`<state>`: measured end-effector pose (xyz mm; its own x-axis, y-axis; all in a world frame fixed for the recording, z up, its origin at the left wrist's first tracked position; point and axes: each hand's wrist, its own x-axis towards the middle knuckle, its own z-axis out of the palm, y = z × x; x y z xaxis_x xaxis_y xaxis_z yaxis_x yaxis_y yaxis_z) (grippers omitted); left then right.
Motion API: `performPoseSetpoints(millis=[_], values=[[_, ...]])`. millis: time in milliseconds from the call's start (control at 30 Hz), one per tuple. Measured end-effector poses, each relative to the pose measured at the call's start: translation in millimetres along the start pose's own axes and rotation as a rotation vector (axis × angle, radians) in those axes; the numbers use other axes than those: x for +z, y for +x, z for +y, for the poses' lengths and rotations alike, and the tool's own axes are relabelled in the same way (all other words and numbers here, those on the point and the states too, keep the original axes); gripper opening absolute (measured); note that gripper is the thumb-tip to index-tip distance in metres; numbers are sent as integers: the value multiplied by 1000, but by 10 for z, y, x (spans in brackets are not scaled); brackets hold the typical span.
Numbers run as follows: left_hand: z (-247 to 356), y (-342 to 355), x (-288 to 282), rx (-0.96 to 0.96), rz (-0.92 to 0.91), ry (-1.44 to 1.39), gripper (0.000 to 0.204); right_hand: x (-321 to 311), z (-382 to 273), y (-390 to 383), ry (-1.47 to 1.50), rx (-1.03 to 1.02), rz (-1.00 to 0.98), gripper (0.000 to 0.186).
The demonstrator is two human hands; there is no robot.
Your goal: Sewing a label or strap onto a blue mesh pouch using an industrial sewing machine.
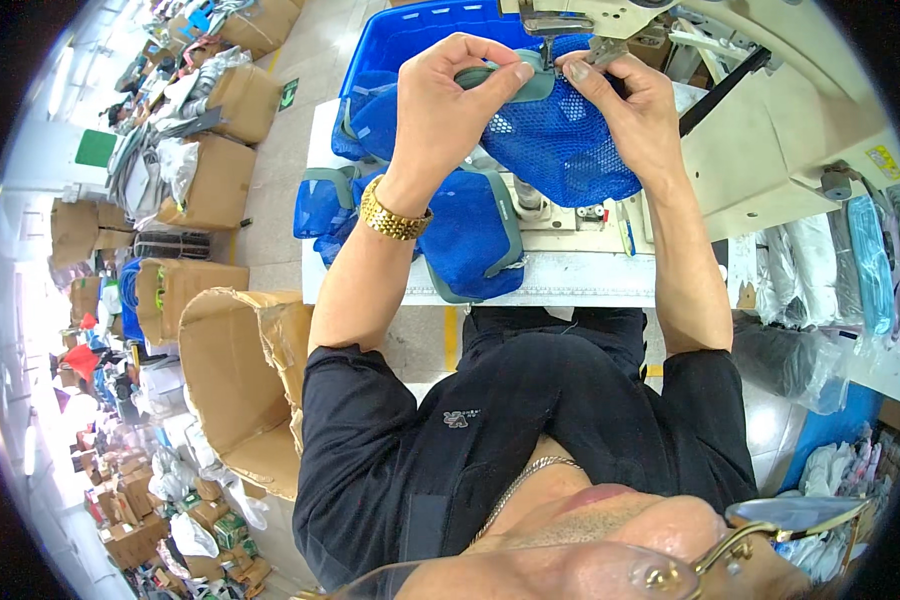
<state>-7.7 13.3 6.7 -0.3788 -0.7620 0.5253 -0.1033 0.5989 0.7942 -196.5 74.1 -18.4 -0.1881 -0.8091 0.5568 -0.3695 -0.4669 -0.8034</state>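
Near the sewing machine's presser foot (548,55), my left hand (450,110) pinches a grey-green edge panel (533,86) attached to a blue mesh piece (560,150). My right hand (630,120) is closed on the mesh piece's upper right, thumb and forefinger pressed together just right of the foot. The mesh hangs between both hands above the machine bed (560,238). More blue pieces with grey-green edging (470,230) lie on the white table (370,285) left of the machine, beside and behind my left forearm.
A blue plastic bin (425,15) stands behind the pieces. An open cardboard box (230,390) sits at the left of the table. Stacked cartons (205,180) line the left side. Wrapped rolls (820,270) lie to the right, below the machine body (800,120).
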Motion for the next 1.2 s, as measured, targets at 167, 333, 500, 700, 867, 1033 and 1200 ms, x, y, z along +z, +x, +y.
performPoseSetpoints(millis=[167, 333, 500, 700, 867, 1033, 1200], values=[[-18, 12, 5, 28, 23, -10, 13, -17, 75, 17, 78, 24, -19, 20], [-2, 5, 9, 7, 28, -43, 13, -4, 54, 2, 68, 37, -13, 21], [35, -6, 22, 15, 50, -25, 13, -5, 65, -4, 51, 1, -10, 22], [41, 31, 40, 25, 72, 10, 13, -48, 20, 22, 30, -3, -33, 22], [-13, 32, 58, 34, 79, -75, 14, -92, 30, 32, 42, 33, -94, 22], [87, 118, -99, 168, -37, 351, 17, -104, -33, -13, -112, -215, -65, 30], [60, 320, -211, -206, -397, -35, 27, 16, -162, -226, 10, 48, 62, 39]])
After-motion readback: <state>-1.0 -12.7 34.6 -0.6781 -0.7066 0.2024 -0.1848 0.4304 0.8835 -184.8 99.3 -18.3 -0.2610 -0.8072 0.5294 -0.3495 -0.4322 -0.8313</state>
